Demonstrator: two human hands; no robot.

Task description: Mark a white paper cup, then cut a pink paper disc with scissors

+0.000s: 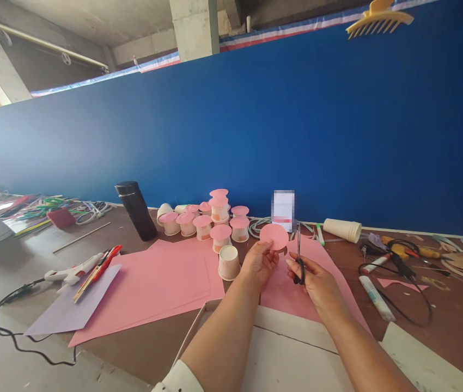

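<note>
A round pink paper disc (274, 236) is pinched between the thumb and fingers of my left hand (261, 262). Just right of it, my right hand (315, 280) grips a pair of scissors (299, 264) with black handles, its blades pointing up and away. Both hands are above a sheet of pink paper (337, 296) lying on the table. Left of my left hand stands an upside-down paper cup (229, 262). Behind it are several paper cups topped with pink discs, among them a stacked pair (219, 208).
More pink sheets (153, 277) and a lilac sheet (76, 305) lie left, with a red utility knife (98, 272) and a glue gun (74, 269). A black thermos (136, 211) stands behind. Stacked cups (341, 230), glue tubes and cables are at right; a white box (280, 354) is nearest me.
</note>
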